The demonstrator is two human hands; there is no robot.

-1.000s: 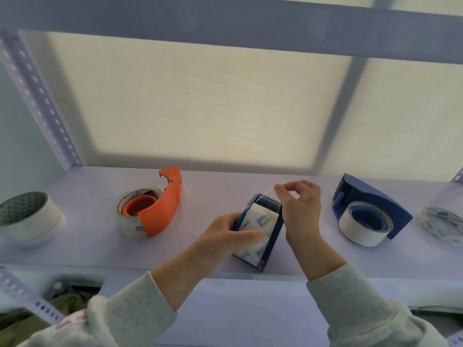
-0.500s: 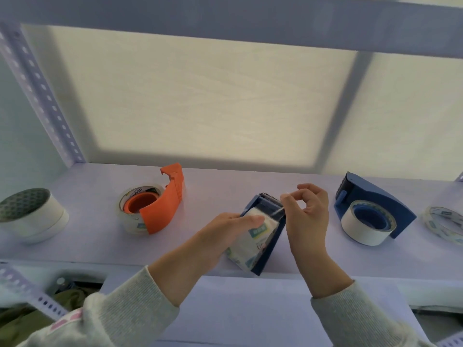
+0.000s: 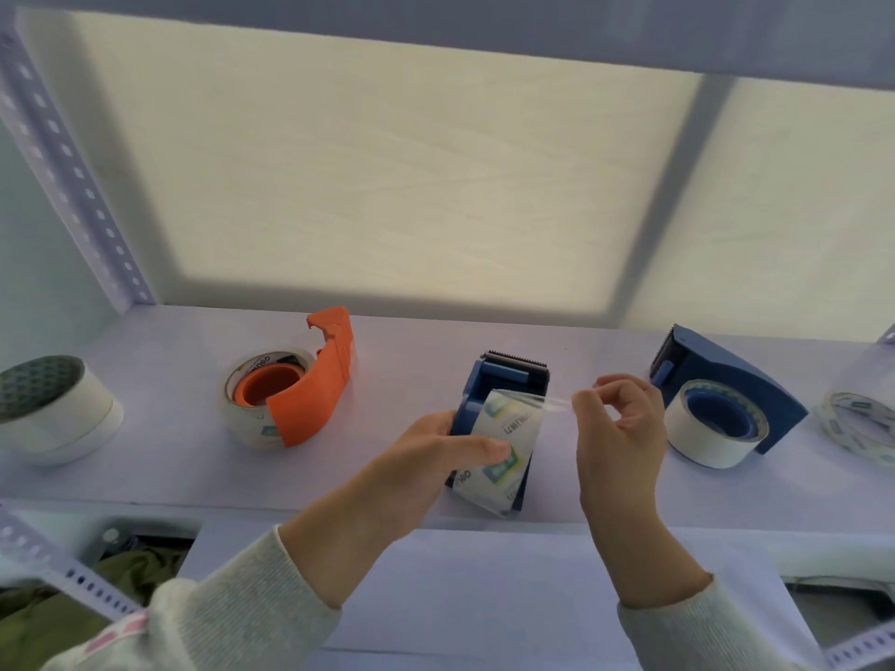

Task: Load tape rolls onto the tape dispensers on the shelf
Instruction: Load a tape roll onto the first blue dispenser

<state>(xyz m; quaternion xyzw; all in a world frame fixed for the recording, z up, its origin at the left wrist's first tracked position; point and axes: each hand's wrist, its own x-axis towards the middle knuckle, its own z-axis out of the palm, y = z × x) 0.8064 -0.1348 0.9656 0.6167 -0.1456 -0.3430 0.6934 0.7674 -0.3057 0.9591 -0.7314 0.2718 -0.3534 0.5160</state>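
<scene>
A blue tape dispenser stands near the shelf's front edge in the middle, with a clear printed tape roll seated in it. My left hand grips the roll and the dispenser's left side. My right hand pinches the clear tape end pulled off the roll to the right, below the serrated blade. An orange dispenser with a clear roll lies to the left. A second blue dispenser holding a white roll lies to the right.
Two stacked white tape rolls sit at the far left of the shelf. A loose clear roll lies at the far right edge. Perforated metal uprights frame the shelf, and a lower shelf shows below.
The dispenser has turned so its blade faces away from me. My right hand has drawn the tape end out to the right, away from the roll. The left hand shifted lower on the roll.
</scene>
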